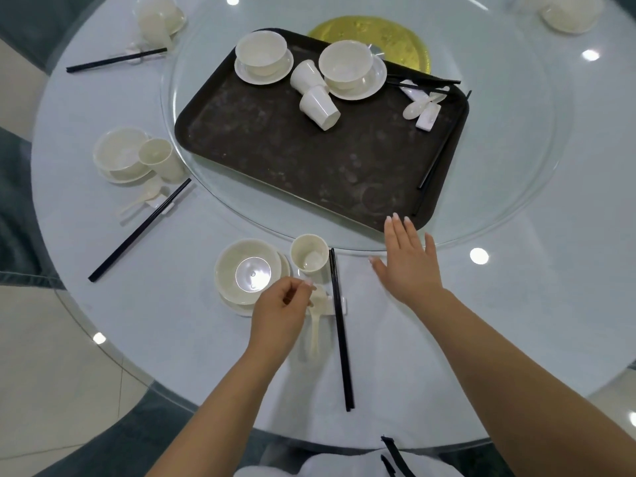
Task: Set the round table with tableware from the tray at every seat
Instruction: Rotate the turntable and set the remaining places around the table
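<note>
Round glass-topped bench (516, 304) over pale cloth, with a glass turntable (516, 187) at its centre carrying a dark rectangular tray (275, 149). Tray contents, counted: 2 bowls on saucers, one at the far left corner (261, 49) and one further right (345, 65); 2 cups lying on their sides, one (304, 76) touching the other (319, 109); at the right end, a loose group of black chopsticks (423, 82), white spoons (418, 108) and a white rest (427, 118), count unclear since they overlap. One more black chopstick pair (438, 156) lies along the tray's right rim. Settings on the bench: 4 visible. Near setting: bowl on saucer (247, 273), upright cup (309, 253) just to its right, chopstick pair (340, 328) with long axis running from near the cup toward the viewer, resting across a white rest (340, 306), tips at the near end. Spoon (316, 321) lies parallel and just left of the chopsticks, handle toward the viewer, bowl end likely on the rest but hidden by the hand. Left hand (278, 311): fingers curled, thumb and forefinger pinching the spoon's upper end. Right hand (407, 259): fingers straight and spread, palm down over the turntable edge, fingertips at the tray's near corner. Left setting (137, 156), far-left setting (158, 18) and far-right setting (568, 12) each show a bowl on a saucer.
</note>
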Action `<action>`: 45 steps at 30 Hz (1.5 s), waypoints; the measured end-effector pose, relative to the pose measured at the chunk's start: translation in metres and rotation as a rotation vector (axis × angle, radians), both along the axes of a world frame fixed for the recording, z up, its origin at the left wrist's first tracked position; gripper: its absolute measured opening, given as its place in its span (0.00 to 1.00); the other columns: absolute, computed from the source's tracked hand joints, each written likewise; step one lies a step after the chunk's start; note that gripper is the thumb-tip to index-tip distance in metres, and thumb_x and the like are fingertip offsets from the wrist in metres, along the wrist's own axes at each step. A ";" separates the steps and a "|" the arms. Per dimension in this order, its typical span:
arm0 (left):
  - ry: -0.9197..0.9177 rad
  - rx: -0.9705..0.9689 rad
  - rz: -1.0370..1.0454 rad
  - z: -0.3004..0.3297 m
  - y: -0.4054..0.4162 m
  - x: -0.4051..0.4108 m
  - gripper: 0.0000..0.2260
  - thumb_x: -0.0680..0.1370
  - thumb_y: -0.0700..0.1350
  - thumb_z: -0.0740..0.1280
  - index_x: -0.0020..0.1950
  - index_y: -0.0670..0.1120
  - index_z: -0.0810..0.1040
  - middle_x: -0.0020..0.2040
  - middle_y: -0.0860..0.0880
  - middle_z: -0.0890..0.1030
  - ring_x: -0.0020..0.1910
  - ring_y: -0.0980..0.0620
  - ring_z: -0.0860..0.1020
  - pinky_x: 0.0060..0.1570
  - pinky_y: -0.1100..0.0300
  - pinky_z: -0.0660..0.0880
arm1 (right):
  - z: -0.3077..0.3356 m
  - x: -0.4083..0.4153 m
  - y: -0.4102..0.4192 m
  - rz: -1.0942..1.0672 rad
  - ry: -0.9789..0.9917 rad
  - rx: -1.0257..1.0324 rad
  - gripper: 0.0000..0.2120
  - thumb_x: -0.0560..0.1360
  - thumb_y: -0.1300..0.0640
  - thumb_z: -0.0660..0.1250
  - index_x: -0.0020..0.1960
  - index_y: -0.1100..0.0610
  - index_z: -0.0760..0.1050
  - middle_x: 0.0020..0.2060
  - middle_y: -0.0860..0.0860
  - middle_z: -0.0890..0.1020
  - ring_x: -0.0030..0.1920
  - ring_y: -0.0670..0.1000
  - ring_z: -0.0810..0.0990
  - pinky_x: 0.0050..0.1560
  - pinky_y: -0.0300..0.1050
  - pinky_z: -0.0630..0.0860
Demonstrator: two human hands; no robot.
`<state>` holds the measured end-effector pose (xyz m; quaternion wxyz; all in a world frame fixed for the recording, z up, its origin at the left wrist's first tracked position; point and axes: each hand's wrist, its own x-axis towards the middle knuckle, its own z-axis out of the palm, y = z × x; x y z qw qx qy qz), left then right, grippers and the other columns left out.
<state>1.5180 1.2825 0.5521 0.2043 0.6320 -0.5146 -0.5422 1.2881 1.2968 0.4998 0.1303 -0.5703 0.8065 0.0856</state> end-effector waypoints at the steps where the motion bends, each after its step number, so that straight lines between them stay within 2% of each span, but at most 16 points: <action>1: -0.001 0.001 -0.005 -0.001 0.001 -0.002 0.10 0.78 0.49 0.66 0.40 0.48 0.81 0.37 0.53 0.83 0.39 0.53 0.80 0.50 0.49 0.79 | -0.001 -0.002 0.001 0.002 0.003 0.002 0.35 0.81 0.39 0.49 0.79 0.55 0.38 0.79 0.51 0.43 0.79 0.52 0.41 0.76 0.58 0.46; 7: -0.004 0.002 -0.002 -0.001 0.003 -0.006 0.10 0.79 0.49 0.67 0.40 0.48 0.81 0.36 0.54 0.82 0.35 0.58 0.78 0.48 0.50 0.78 | -0.005 -0.016 0.004 -0.006 0.014 -0.001 0.36 0.81 0.39 0.50 0.79 0.54 0.38 0.79 0.50 0.43 0.79 0.52 0.41 0.75 0.59 0.47; 12: -0.020 0.012 -0.020 -0.002 0.013 -0.004 0.10 0.78 0.50 0.66 0.38 0.49 0.80 0.36 0.53 0.82 0.39 0.49 0.79 0.48 0.49 0.78 | -0.001 -0.024 0.006 -0.060 0.020 0.011 0.36 0.81 0.39 0.50 0.79 0.55 0.39 0.79 0.51 0.43 0.79 0.53 0.40 0.76 0.58 0.47; 15: -0.056 0.049 -0.071 -0.007 0.028 -0.001 0.11 0.78 0.51 0.66 0.37 0.51 0.79 0.36 0.53 0.82 0.37 0.47 0.79 0.45 0.49 0.78 | 0.005 -0.021 0.009 -0.125 -0.031 -0.050 0.33 0.82 0.42 0.52 0.80 0.56 0.45 0.79 0.53 0.47 0.79 0.55 0.44 0.76 0.57 0.48; 17: -0.077 0.067 -0.109 -0.013 0.038 0.002 0.11 0.78 0.51 0.66 0.37 0.53 0.80 0.36 0.54 0.82 0.37 0.48 0.79 0.44 0.51 0.78 | 0.009 -0.010 0.020 -0.116 -0.099 -0.227 0.30 0.80 0.49 0.60 0.78 0.59 0.57 0.78 0.58 0.57 0.78 0.58 0.54 0.75 0.57 0.54; 18: -0.082 0.077 -0.122 -0.016 0.043 0.003 0.11 0.78 0.51 0.66 0.37 0.53 0.80 0.35 0.54 0.82 0.37 0.49 0.79 0.44 0.51 0.78 | 0.011 -0.003 0.027 -0.066 -0.127 -0.340 0.27 0.78 0.54 0.66 0.74 0.61 0.65 0.74 0.61 0.66 0.75 0.61 0.62 0.72 0.59 0.61; 20: -0.101 0.097 -0.145 -0.021 0.049 0.005 0.10 0.79 0.51 0.65 0.38 0.52 0.80 0.35 0.55 0.82 0.36 0.52 0.79 0.43 0.54 0.78 | 0.007 0.012 0.044 0.078 -0.144 -0.504 0.19 0.71 0.60 0.74 0.61 0.64 0.78 0.58 0.63 0.79 0.59 0.65 0.78 0.58 0.59 0.74; 21: -0.116 0.106 -0.158 -0.023 0.050 0.006 0.10 0.79 0.51 0.65 0.38 0.52 0.80 0.35 0.56 0.82 0.35 0.54 0.79 0.42 0.55 0.77 | 0.003 0.019 0.052 0.152 -0.183 -0.482 0.15 0.70 0.61 0.75 0.56 0.64 0.79 0.51 0.61 0.81 0.52 0.64 0.81 0.51 0.56 0.77; 23: -0.146 0.123 -0.191 -0.027 0.053 0.010 0.10 0.79 0.52 0.64 0.39 0.52 0.80 0.35 0.58 0.82 0.34 0.56 0.79 0.42 0.56 0.78 | 0.001 0.037 0.063 0.188 -0.334 -0.216 0.10 0.76 0.54 0.69 0.53 0.59 0.79 0.47 0.55 0.80 0.48 0.60 0.80 0.47 0.50 0.75; 24: -0.160 0.134 -0.212 -0.029 0.054 0.011 0.10 0.79 0.52 0.64 0.40 0.52 0.81 0.35 0.58 0.82 0.35 0.56 0.80 0.43 0.56 0.78 | -0.002 0.045 0.067 0.136 -0.401 -0.069 0.11 0.79 0.48 0.64 0.53 0.55 0.77 0.47 0.52 0.79 0.48 0.57 0.79 0.46 0.48 0.73; 26: -0.180 0.173 -0.250 -0.034 0.058 0.012 0.11 0.79 0.52 0.64 0.41 0.50 0.81 0.36 0.55 0.83 0.36 0.55 0.80 0.44 0.56 0.79 | -0.007 0.058 0.073 -0.039 -0.535 0.073 0.13 0.78 0.41 0.61 0.48 0.51 0.74 0.40 0.45 0.76 0.44 0.51 0.77 0.42 0.44 0.69; 29: -0.192 0.222 -0.285 -0.040 0.066 0.013 0.08 0.79 0.50 0.65 0.43 0.50 0.81 0.38 0.53 0.83 0.37 0.55 0.81 0.45 0.56 0.81 | -0.011 0.076 0.078 -0.285 -0.754 0.109 0.14 0.74 0.39 0.67 0.44 0.51 0.73 0.36 0.44 0.78 0.39 0.47 0.78 0.40 0.42 0.73; 31: -0.193 0.233 -0.301 -0.044 0.070 0.014 0.07 0.79 0.50 0.65 0.44 0.51 0.81 0.39 0.53 0.83 0.38 0.55 0.81 0.46 0.56 0.81 | -0.010 0.082 0.079 -0.354 -0.824 0.132 0.13 0.73 0.42 0.70 0.44 0.51 0.72 0.36 0.46 0.79 0.35 0.48 0.79 0.39 0.44 0.77; 37: -0.171 0.250 -0.279 -0.047 0.073 0.017 0.06 0.79 0.49 0.65 0.45 0.52 0.80 0.39 0.54 0.83 0.38 0.56 0.81 0.47 0.56 0.81 | -0.007 0.085 0.079 -0.417 -0.846 0.140 0.10 0.75 0.50 0.70 0.46 0.53 0.72 0.36 0.51 0.81 0.28 0.50 0.80 0.31 0.44 0.78; 41: -0.168 0.239 -0.272 -0.047 0.072 0.020 0.07 0.79 0.49 0.64 0.44 0.52 0.80 0.38 0.54 0.83 0.37 0.57 0.81 0.45 0.59 0.80 | -0.006 0.089 0.082 -0.493 -0.921 0.123 0.08 0.76 0.53 0.69 0.48 0.56 0.73 0.38 0.54 0.81 0.29 0.53 0.81 0.32 0.48 0.82; 45: -0.163 0.242 -0.277 -0.048 0.073 0.021 0.07 0.79 0.50 0.64 0.45 0.51 0.80 0.38 0.55 0.83 0.36 0.59 0.81 0.45 0.58 0.80 | -0.004 0.092 0.085 -0.477 -0.920 0.130 0.08 0.77 0.53 0.68 0.49 0.57 0.72 0.36 0.55 0.81 0.31 0.55 0.83 0.35 0.52 0.83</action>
